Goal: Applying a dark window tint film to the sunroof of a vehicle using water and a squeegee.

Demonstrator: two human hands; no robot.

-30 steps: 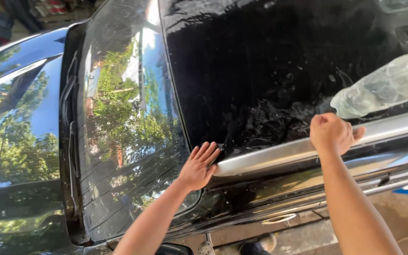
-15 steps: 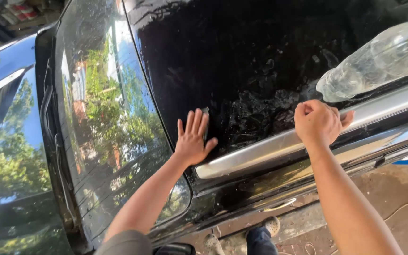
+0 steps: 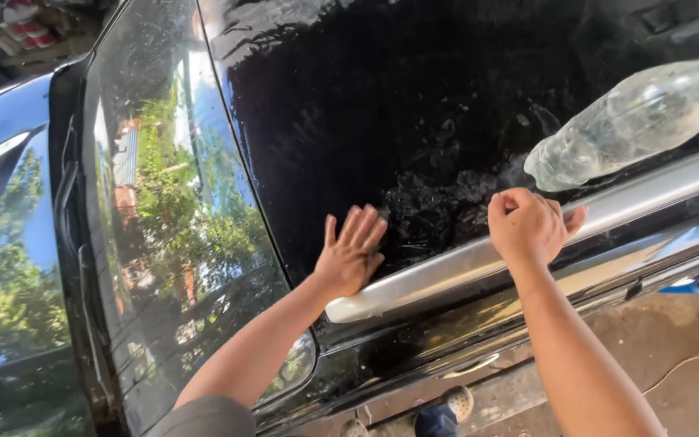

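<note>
I look down on a wet black car roof (image 3: 414, 105). My left hand (image 3: 351, 251) lies flat on it, palm down and fingers spread, just above the front end of a silver roof rail (image 3: 446, 271). My right hand (image 3: 527, 226) is closed in a fist at the rail's upper edge, knuckles up; nothing shows inside it. A clear plastic bottle (image 3: 633, 121) with a red cap lies on its side on the roof, just beyond and to the right of my right hand.
The windscreen (image 3: 163, 210) at the left reflects trees and sky, with the black bonnet (image 3: 2, 267) beyond it. A wiper (image 3: 70, 210) lies along the glass edge. Below are concrete ground (image 3: 673, 348), a thin cable and my shoe (image 3: 451, 409).
My left hand slid from the rail's end up onto the wet roof. My right fist stayed at the rail. The view shifted, so the car and bottle now sit further left.
</note>
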